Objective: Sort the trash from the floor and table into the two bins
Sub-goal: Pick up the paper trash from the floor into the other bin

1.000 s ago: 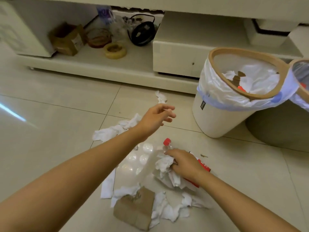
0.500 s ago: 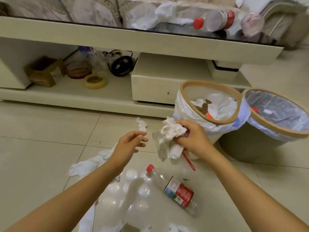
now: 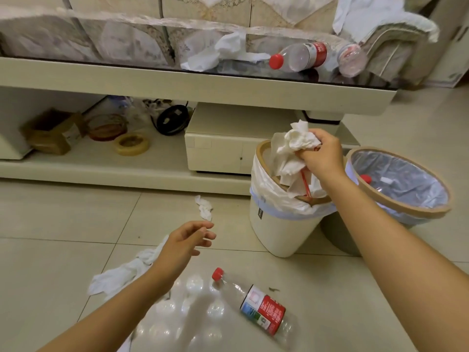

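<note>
My right hand (image 3: 321, 153) grips a wad of white tissue (image 3: 294, 146) with a thin red strip hanging from it, right above the mouth of the white bin (image 3: 276, 224). That bin holds paper and cardboard scraps. To its right stands the grey bin (image 3: 403, 207) with a plastic bottle inside. My left hand (image 3: 182, 245) hovers open and empty over the floor. Below it lie a clear plastic tray (image 3: 177, 321), a red-capped bottle (image 3: 256, 304), a long white tissue (image 3: 124, 273) and a small tissue piece (image 3: 204, 208).
The low table (image 3: 177, 74) carries tissue (image 3: 220, 53) and two plastic bottles (image 3: 302, 57) on its glass top. Its lower shelf holds a cardboard box (image 3: 50, 134), a tape roll (image 3: 132, 144), a basket and a black cable. A sofa stands behind.
My right hand lifted the tissue wad from the floor pile up to the white bin's mouth. The view rose, showing the table top. My left hand stayed open over the floor.
</note>
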`<state>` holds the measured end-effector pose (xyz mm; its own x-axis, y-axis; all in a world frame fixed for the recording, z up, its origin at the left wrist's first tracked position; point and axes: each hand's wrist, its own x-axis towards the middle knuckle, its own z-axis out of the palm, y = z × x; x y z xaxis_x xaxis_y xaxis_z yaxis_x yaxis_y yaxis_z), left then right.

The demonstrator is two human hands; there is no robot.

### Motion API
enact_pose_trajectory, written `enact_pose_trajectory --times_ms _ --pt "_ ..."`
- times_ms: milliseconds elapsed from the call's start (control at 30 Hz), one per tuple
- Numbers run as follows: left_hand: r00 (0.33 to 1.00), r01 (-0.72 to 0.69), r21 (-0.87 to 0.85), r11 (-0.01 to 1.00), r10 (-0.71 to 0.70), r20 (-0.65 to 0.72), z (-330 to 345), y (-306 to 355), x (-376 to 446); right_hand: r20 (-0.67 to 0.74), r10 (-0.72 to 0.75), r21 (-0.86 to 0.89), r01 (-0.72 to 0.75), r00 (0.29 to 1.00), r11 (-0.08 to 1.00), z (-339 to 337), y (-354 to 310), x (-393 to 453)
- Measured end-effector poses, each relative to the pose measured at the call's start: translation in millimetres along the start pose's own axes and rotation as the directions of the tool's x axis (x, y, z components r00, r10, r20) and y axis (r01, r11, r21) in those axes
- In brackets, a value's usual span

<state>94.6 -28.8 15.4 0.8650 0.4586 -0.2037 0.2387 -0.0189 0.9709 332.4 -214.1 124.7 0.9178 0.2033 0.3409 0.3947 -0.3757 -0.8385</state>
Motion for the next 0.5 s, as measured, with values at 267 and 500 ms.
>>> enact_pose_trajectory --times_ms 267,500 --pt "0.999 0.026 0.013 1.000 -0.026 -0.021 -8.4 -5.7 1.6 0.089 0.034 -0.181 -0.018 0.995 0.983 8.9 35.9 -3.1" --pt "0.999 0.047 0.036 0.998 -0.047 -0.009 -6.3 -14.9 3.5 0.095 0.096 -0.297 -0.063 0.991 0.953 7.1 50.1 -1.0"
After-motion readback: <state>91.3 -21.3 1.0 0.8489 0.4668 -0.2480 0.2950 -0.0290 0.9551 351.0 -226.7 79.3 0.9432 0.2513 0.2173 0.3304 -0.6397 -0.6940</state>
